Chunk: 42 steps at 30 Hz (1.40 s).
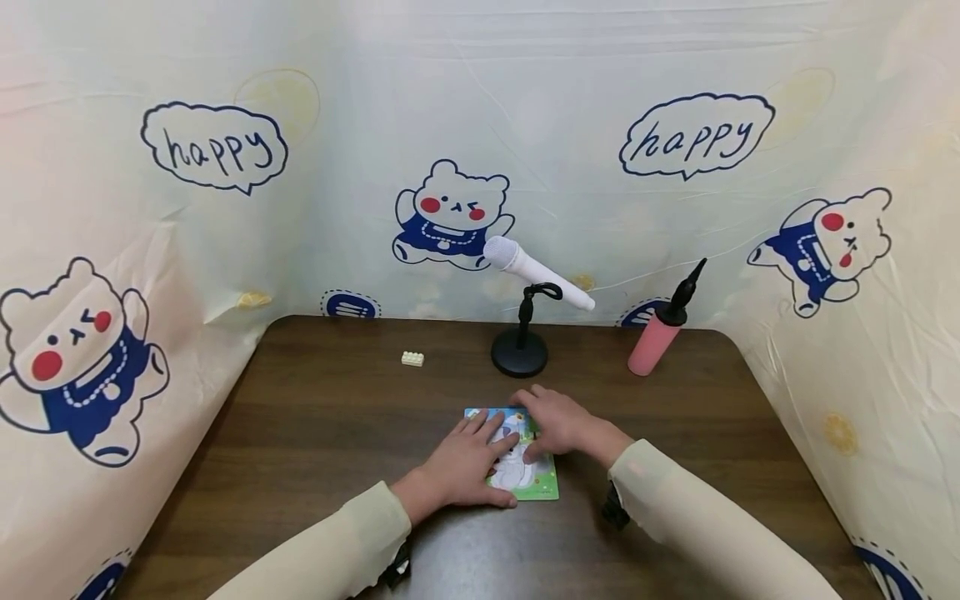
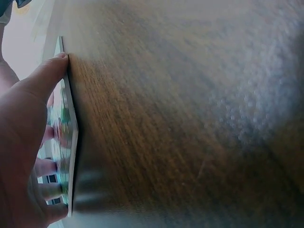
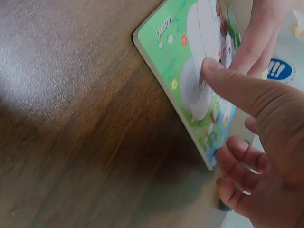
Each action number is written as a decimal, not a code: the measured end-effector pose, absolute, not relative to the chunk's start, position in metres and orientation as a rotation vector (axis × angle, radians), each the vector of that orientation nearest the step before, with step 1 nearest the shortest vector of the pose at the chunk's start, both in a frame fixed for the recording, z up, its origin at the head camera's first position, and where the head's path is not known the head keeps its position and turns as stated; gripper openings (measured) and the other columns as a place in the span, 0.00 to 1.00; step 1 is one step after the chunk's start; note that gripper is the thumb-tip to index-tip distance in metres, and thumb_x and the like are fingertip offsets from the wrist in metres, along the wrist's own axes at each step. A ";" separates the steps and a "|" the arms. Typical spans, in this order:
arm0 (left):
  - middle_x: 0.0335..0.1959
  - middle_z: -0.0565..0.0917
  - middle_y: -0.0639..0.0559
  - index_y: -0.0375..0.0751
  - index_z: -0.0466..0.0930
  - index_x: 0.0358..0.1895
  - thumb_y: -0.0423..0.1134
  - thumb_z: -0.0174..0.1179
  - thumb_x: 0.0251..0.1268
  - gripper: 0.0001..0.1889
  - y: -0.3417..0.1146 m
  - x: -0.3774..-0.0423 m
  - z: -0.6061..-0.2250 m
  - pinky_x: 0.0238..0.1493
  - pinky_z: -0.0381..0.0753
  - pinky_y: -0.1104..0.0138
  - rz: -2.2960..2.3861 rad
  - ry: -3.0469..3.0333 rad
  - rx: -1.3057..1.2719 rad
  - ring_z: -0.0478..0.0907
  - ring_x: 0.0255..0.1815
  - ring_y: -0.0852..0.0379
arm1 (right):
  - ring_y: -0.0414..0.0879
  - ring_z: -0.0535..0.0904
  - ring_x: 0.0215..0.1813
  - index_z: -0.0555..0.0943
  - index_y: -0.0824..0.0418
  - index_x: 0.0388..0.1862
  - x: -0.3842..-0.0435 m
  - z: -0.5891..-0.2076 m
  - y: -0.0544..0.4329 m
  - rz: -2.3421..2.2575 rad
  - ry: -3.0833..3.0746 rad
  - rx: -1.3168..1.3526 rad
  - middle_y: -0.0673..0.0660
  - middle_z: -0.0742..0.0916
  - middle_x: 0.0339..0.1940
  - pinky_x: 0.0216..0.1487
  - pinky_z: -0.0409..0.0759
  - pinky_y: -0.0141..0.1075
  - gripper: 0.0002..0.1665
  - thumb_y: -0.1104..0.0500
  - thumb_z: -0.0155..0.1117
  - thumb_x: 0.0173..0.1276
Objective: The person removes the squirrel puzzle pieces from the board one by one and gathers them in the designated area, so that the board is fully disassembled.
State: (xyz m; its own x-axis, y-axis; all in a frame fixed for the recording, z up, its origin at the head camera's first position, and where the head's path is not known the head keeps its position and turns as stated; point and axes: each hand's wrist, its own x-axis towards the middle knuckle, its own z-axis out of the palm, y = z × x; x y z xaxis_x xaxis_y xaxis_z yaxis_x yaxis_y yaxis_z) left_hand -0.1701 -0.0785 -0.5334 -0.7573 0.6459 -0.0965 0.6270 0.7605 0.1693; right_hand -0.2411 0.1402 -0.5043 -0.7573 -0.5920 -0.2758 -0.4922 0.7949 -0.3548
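A thin picture board (image 1: 543, 483) with a green meadow, flowers and a white-grey animal lies on the wooden table in front of me. My left hand (image 1: 467, 467) is spread over its left side, with the thumb at the near edge. In the left wrist view the fingertips (image 2: 58, 212) reach the board's far end. From the right, my right hand (image 1: 558, 425) comes over the upper right part. Its thumb (image 3: 213, 71) touches the white figure in the right wrist view, while the other fingers are loosely bent beside the board's edge. Both hands cover part of the picture.
Behind the board stands a white toy microphone (image 1: 540, 271) on a black stand (image 1: 519, 354). A pink hand pump (image 1: 655, 344) with a black nozzle stands at the back right. One small cream building brick (image 1: 412, 358) lies at the back left. Printed cloth (image 1: 337, 167) surrounds the table (image 1: 315, 433).
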 end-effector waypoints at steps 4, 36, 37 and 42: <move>0.83 0.56 0.40 0.55 0.63 0.80 0.80 0.55 0.58 0.51 -0.079 -0.171 -0.534 0.77 0.58 0.41 0.198 2.814 1.024 0.53 0.83 0.35 | 0.50 0.79 0.55 0.71 0.50 0.73 -0.238 -0.499 0.136 -0.278 2.660 -0.856 0.56 0.80 0.63 0.60 0.79 0.52 0.53 0.39 0.84 0.52; 0.83 0.53 0.36 0.71 0.60 0.80 0.79 0.52 0.62 0.43 -0.077 -0.171 -0.537 0.74 0.60 0.36 0.190 2.737 1.056 0.50 0.82 0.30 | 0.51 0.76 0.59 0.72 0.51 0.70 -0.250 -0.512 0.144 -0.523 2.555 -0.755 0.56 0.77 0.62 0.64 0.76 0.52 0.53 0.43 0.88 0.46; 0.83 0.53 0.36 0.70 0.60 0.80 0.79 0.52 0.62 0.43 -0.077 -0.171 -0.536 0.74 0.60 0.36 0.193 2.735 1.057 0.50 0.82 0.30 | 0.50 0.76 0.59 0.72 0.51 0.70 -0.250 -0.512 0.145 -0.528 2.551 -0.751 0.56 0.77 0.62 0.64 0.76 0.52 0.53 0.43 0.88 0.47; 0.83 0.54 0.35 0.71 0.60 0.80 0.79 0.53 0.61 0.43 -0.077 -0.172 -0.536 0.74 0.60 0.36 0.189 2.744 1.072 0.51 0.82 0.29 | 0.50 0.76 0.59 0.72 0.50 0.69 -0.251 -0.509 0.145 -0.536 2.548 -0.736 0.56 0.77 0.61 0.64 0.76 0.52 0.52 0.43 0.88 0.46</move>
State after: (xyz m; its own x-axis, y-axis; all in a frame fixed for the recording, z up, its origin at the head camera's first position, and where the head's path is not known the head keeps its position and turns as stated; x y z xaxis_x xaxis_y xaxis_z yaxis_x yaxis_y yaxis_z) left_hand -0.1723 -0.0769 -0.5360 -0.7205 0.6813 -0.1290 0.6571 0.7303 0.1867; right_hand -0.2511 0.1455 -0.5087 -0.7653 -0.5720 -0.2953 -0.4046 0.7842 -0.4704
